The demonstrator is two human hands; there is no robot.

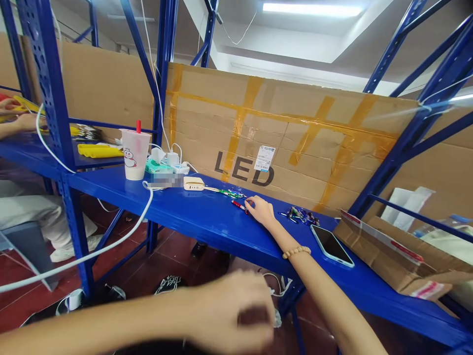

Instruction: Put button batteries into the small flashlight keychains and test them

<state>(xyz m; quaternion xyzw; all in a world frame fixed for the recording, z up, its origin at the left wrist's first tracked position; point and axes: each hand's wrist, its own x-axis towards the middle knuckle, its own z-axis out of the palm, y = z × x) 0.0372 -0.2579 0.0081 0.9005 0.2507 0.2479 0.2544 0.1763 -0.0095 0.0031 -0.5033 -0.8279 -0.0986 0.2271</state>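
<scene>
My right hand, a beaded bracelet on its wrist, is on the blue shelf top. Its bent fingertips close on one end of a short red pen. Just beyond lie green pens side by side, with some clear or bluish ones next to them. To the right of that hand is a loose pile of small dark blue and purple pens or pen parts, too small to tell apart. My left hand is in the foreground below the shelf edge, curled and smeared by motion; whether it holds anything is unclear.
On the left stand a lidded cup with a red straw, plugs and a cream power bank. A white cable hangs across the front. To the right are a phone and a cardboard box. A co-worker's hands show far left.
</scene>
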